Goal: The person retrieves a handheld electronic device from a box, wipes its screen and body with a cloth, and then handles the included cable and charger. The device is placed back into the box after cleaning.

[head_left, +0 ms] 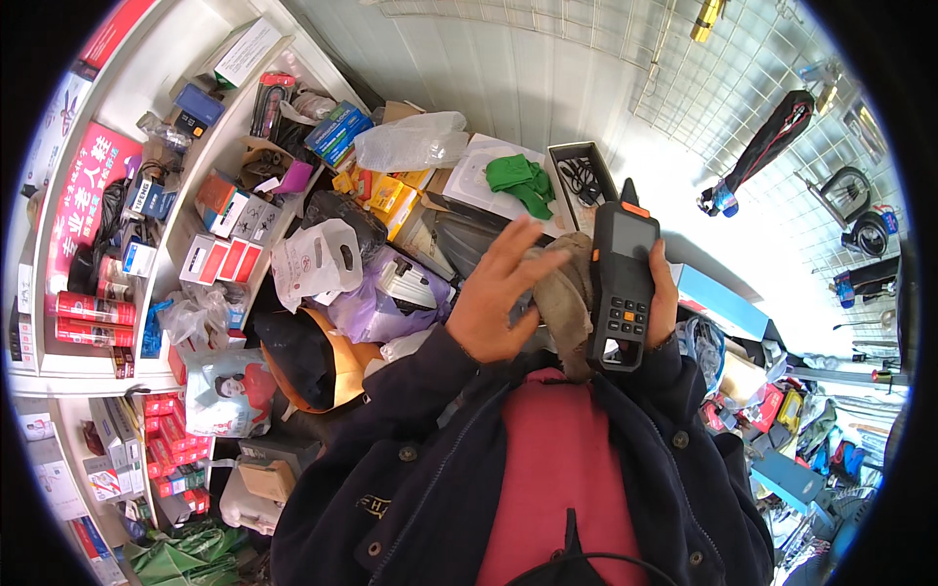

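In my right hand (664, 298) is a black walkie-talkie (625, 288), upright, with a stubby antenna, an orange mark on top, a screen and a keypad. My fingers are mostly hidden behind it. A grey-brown cloth (564, 308) hangs along its left side; whether my right hand also holds the cloth, I cannot tell. Close to the cloth, my left hand (498, 298) has its fingers stretched out, the fingertips overlapping the cloth's upper part. That hand is slightly blurred and grips nothing that I can see.
White shelves (195, 166) with small boxes run along the left. Beyond my hands lie a green cloth (520, 184), an open box of cables (583, 181) and a white plastic bag (315, 262). A wire grid (674, 73) with hanging goods covers the right wall.
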`<state>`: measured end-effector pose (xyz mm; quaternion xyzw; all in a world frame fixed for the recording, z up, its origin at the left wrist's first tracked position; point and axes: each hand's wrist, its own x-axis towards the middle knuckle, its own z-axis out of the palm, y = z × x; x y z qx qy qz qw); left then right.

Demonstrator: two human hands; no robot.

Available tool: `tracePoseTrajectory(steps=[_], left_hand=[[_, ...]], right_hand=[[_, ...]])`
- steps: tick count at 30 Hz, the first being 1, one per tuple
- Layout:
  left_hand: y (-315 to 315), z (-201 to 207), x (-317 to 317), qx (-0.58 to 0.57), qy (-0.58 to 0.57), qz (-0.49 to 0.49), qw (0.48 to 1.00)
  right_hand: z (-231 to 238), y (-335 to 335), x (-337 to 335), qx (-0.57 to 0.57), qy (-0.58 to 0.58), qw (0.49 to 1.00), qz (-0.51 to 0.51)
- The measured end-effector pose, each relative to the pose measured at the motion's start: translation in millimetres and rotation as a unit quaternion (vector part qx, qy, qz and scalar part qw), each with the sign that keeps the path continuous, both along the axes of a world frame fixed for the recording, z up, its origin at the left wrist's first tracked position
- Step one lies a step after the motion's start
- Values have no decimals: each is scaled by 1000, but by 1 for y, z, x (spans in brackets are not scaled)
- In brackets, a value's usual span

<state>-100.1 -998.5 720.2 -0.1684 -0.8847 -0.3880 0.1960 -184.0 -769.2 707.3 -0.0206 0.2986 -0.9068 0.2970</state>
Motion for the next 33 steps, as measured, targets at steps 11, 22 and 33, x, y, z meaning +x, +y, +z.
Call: tracePoseTrajectory(steps=[11, 22, 33], left_hand=[[-30, -20, -20, 533, -322, 61, 780], [-21, -16, -25, 699, -387, -75, 597], [-36, -22, -13, 555, -466, -121, 678]], right_hand=[[-39, 8, -8, 59, -58, 994, -76], [-27, 1, 15, 32, 14, 995, 94], [-16, 16, -9, -8, -30, 999, -38]])
